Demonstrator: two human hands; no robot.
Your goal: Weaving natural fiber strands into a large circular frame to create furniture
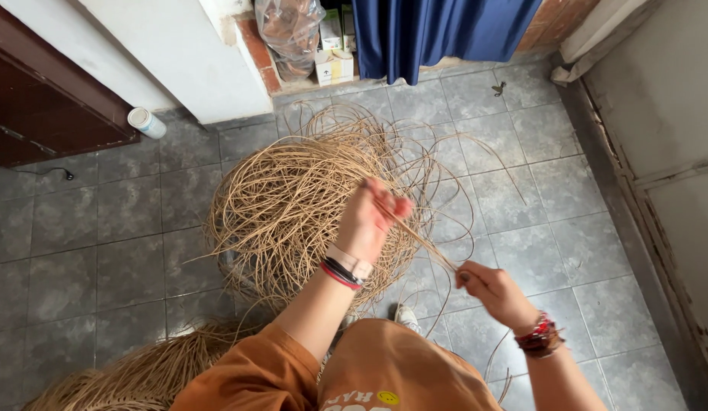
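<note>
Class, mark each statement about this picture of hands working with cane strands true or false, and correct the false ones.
1. The left hand grips tan cane strands. True.
2. The large loose coil of tan cane lies on a wooden table. False: it lies on the grey tiled floor.
3. The right hand pinches the strands' lower end. True.
4. A red curtain hangs at the top. False: the curtain is blue.
5. Both wrists are bare. False: both wear bands.

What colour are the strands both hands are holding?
Pale tan strands, straw-like; clearest in the head view.
</note>
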